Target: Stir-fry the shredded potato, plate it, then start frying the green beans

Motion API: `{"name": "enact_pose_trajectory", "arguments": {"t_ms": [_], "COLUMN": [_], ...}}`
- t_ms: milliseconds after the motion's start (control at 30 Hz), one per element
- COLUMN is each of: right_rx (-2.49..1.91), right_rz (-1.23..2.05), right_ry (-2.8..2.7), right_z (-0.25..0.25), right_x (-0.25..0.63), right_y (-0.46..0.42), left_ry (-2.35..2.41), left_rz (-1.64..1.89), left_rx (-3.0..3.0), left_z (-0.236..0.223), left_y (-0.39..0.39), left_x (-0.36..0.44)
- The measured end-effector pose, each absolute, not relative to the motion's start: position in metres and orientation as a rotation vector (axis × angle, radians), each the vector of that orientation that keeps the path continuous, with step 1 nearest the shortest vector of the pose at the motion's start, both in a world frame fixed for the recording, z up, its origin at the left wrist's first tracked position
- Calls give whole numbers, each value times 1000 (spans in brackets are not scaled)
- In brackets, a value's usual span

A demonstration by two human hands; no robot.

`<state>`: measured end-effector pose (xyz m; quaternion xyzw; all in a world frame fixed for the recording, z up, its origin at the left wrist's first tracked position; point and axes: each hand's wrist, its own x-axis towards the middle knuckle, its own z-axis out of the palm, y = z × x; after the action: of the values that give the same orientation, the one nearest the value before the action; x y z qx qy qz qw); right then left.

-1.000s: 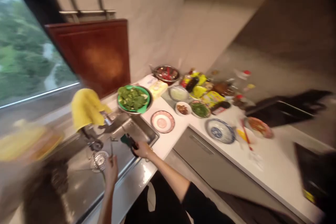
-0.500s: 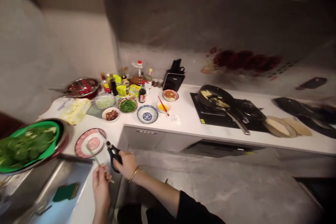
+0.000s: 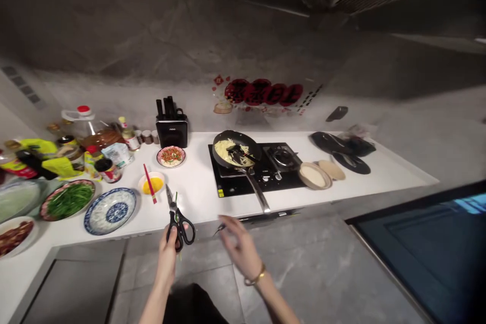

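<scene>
My left hand is closed around black-handled kitchen scissors, their blades pointing up and away. A thin green stalk shows beside the blades, apparently in the same grip. My right hand is in the air before the counter edge, fingers apart and bent. It is nearest to the metal handle of the frying pan, without touching it. Pale shredded food lies in the black frying pan on the hob. A small dark thing by the right fingertips is too unclear to name.
On the counter stand a bowl of beaten egg with red chopsticks, a blue-white plate, a plate of chopped greens, a plate of chopped seasoning and a knife block. A pale bowl sits right of the hob.
The scissors have passed from my right hand to my left. My view has swung right toward the hob; the sink and pink plate are out of sight. My right hand has opened.
</scene>
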<state>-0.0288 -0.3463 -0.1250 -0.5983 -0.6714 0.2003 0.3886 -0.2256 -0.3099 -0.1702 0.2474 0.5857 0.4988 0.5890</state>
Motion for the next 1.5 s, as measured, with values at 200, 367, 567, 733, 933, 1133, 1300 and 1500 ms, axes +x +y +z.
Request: {"name": "enact_pose_trajectory", "arguments": {"t_ms": [200,367,567,733,933,1133,1300,1500], "right_rx": [-2128,-2584,-2533,-2162,-1837,-1873,-1852,-1766], "right_rz": [-61,-159,188,69,288,60,63,143], "right_ry": [-1439,-1424,-1861,-2258,-2675,-2656,-2670,-2823], "right_z": [-127,-128,-127,-81,-16,-42,-54,-1], "right_x": [143,180,218,308,357,289,261,300], "right_y": [-287,-208,-152,-145,-132,-95,-58,-52], "left_ry": [1264,1286,1396,1439,1489,1550,1595,1542], "left_rz": [1142,1111,1241,1479,1661,1705,1664,1637], "left_rx": [643,673,580,461,304,229,236,263], "left_z": [-157,-151,-157,-155,-144,-143,-142,-137], "left_y": [-273,-263,-259,-251,-251,-262,-264,-252], "left_x": [-167,-129,-85,-36,10,21,24,24]}}
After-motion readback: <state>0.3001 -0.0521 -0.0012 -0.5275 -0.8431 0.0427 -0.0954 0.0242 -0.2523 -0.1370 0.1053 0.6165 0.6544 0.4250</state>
